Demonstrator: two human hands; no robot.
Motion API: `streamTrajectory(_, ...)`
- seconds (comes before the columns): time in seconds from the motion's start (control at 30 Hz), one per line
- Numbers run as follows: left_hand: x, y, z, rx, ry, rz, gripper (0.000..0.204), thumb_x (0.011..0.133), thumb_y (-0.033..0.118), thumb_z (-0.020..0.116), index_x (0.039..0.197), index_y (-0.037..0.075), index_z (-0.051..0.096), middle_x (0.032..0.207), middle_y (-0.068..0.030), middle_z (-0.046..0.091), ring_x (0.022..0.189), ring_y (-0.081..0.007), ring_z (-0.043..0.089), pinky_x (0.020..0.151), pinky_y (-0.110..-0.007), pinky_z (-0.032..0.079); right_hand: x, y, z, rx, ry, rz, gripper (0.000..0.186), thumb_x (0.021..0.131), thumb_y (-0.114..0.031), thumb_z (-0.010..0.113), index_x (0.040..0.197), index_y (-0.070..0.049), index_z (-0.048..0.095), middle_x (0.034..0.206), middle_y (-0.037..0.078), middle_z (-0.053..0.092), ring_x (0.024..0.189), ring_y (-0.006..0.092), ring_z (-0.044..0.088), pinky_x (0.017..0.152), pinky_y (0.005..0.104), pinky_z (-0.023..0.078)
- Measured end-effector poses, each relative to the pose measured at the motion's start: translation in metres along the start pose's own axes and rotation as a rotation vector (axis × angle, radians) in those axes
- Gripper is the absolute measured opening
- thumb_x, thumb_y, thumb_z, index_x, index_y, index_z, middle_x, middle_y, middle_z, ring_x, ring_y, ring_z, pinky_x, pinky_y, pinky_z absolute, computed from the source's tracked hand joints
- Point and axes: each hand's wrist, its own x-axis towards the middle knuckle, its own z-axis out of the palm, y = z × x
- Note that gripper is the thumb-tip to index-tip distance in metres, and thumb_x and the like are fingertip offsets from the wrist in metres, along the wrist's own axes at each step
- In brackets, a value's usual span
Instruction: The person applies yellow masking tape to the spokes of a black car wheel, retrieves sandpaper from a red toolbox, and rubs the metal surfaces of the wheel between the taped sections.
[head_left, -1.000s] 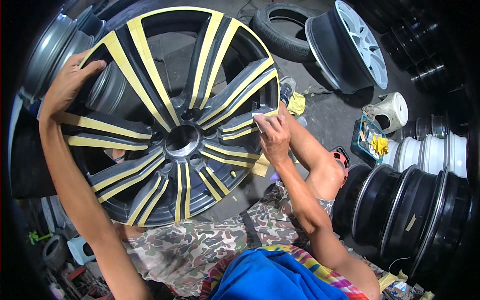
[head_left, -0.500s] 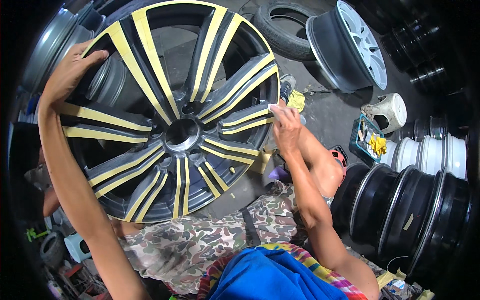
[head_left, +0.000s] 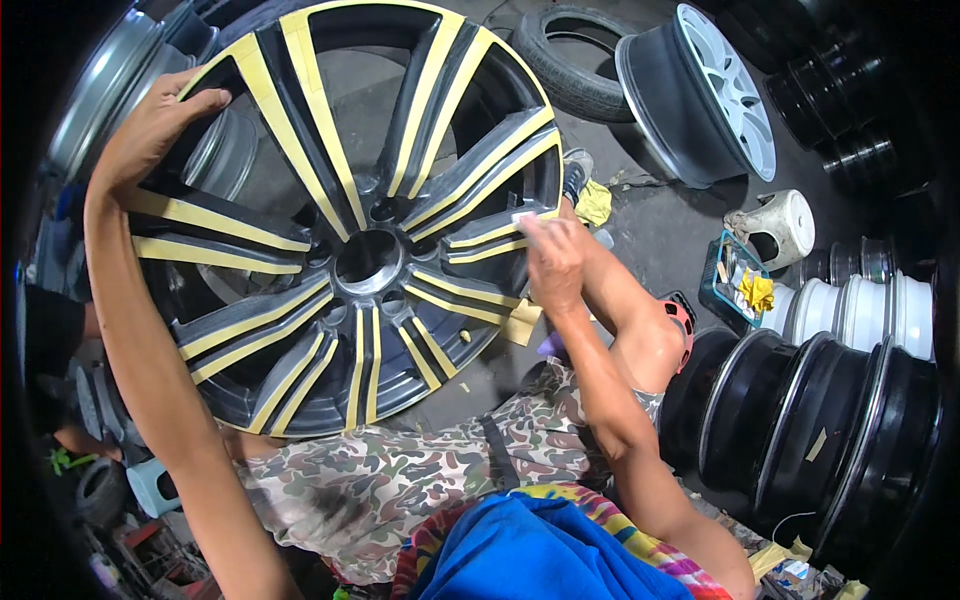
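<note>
A large black alloy wheel [head_left: 448, 312] with yellow masking tape along its spokes fills the upper left and centre, above my camouflage-covered lap. My left hand [head_left: 158, 128] grips its outer rim at the upper left, thumb over the edge and fingers round it. At the right side of the wheel, my right hand [head_left: 552, 262] holds a small white pad [head_left: 522, 218] pinched in its fingertips against a taped spoke near the rim. That hand is slightly smeared by motion, so the pad's material is hard to tell.
A tyre [head_left: 570, 98] and silver rim [head_left: 730, 110] lie behind. At right are a white stool [head_left: 790, 215], teal basket [head_left: 722, 290] and rows of black [head_left: 820, 420] and white rims [head_left: 865, 310]. More rims [head_left: 100, 100] stand at left, with a partly visible person [head_left: 55, 330] at the left edge.
The wheel and my left hand have shifted slightly up and right. My right hand moved right along the spoke, then back left. The person at the left edge shows more now.
</note>
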Motion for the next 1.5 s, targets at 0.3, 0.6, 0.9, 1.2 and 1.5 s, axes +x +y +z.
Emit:
streamTrajectory(0.3, 0.004, -0.008, 0.002, 0.009, 0.035, 0.071, 0.045, 0.100, 0.039, 0.077, 0.128, 0.003, 0.078, 0.093, -0.0021, 0.074, 0.083, -0.0070, 0.062, 0.086, -0.018, 0.043, 0.001, 0.000, 0.003, -0.029, 0.022, -0.048, 0.044, 0.077, 0.009, 0.073, 0.118, -0.008, 0.076, 0.104, 0.010, 0.074, 0.102, 0.0319, 0.065, 0.094, 0.0444, 0.052)
streamTrajectory(0.6, 0.006, -0.012, 0.010, 0.016, 0.070, 0.144, 0.045, 0.098, 0.041, 0.078, 0.122, 0.003, 0.080, 0.086, -0.0012, 0.068, 0.080, -0.0064, 0.058, 0.078, -0.021, 0.041, 0.000, 0.003, -0.002, -0.024, 0.017, 0.018, 0.046, 0.076, 0.011, 0.071, 0.118, -0.008, 0.075, 0.104, 0.011, 0.073, 0.103, 0.0347, 0.064, 0.093, 0.0470, 0.052)
streamTrajectory(0.9, 0.007, -0.012, 0.006, 0.107, 0.111, 0.102, 0.033, 0.100, 0.037, 0.075, 0.105, 0.004, 0.080, 0.079, 0.0015, 0.060, 0.073, -0.0053, 0.050, 0.072, -0.023, 0.038, 0.013, -0.022, -0.003, 0.014, -0.019, -0.059, 0.039, 0.083, 0.012, 0.070, 0.116, -0.005, 0.077, 0.104, 0.013, 0.075, 0.102, 0.0347, 0.067, 0.094, 0.0453, 0.053)
streamTrajectory(1.2, 0.010, -0.012, 0.004, 0.028, 0.028, 0.152, 0.033, 0.100, 0.035, 0.075, 0.106, 0.003, 0.080, 0.081, 0.0042, 0.060, 0.071, -0.0042, 0.051, 0.071, -0.023, 0.040, 0.018, -0.078, 0.006, 0.091, -0.012, -0.201, 0.032, 0.085, 0.005, 0.072, 0.115, -0.005, 0.075, 0.100, 0.012, 0.072, 0.099, 0.0320, 0.066, 0.089, 0.0429, 0.053)
streamTrajectory(1.5, 0.012, -0.012, 0.006, 0.081, 0.078, 0.184, 0.033, 0.100, 0.037, 0.075, 0.102, 0.004, 0.079, 0.077, 0.0017, 0.060, 0.069, -0.0054, 0.051, 0.070, -0.023, 0.039, 0.018, -0.071, 0.004, 0.112, -0.028, -0.125, 0.034, 0.084, 0.006, 0.072, 0.116, -0.004, 0.075, 0.104, 0.012, 0.073, 0.100, 0.0321, 0.066, 0.089, 0.0445, 0.053)
